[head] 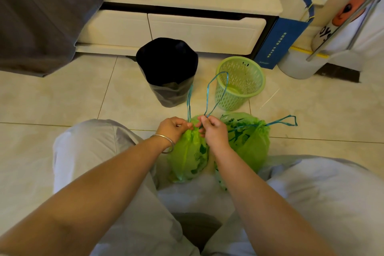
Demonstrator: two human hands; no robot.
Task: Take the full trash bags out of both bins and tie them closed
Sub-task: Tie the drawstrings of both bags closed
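Left trash bag on the floor between the knees, beside the right trash bag; thin, soft, probably light. Left hand and right hand pinching blue drawstrings; best gripped there, at the gathered neck.

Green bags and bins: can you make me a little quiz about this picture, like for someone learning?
1. True or false: the green basket bin has a bag in it.
2. Which bag is being worked on? A) the left green bag B) the right green bag
3. Fill in: the left hand and the right hand pinch the blue ______.

Key
1. False: it stands bare, beside the black-lined bin.
2. A; both hands are at its gathered neck.
3. Drawstrings.
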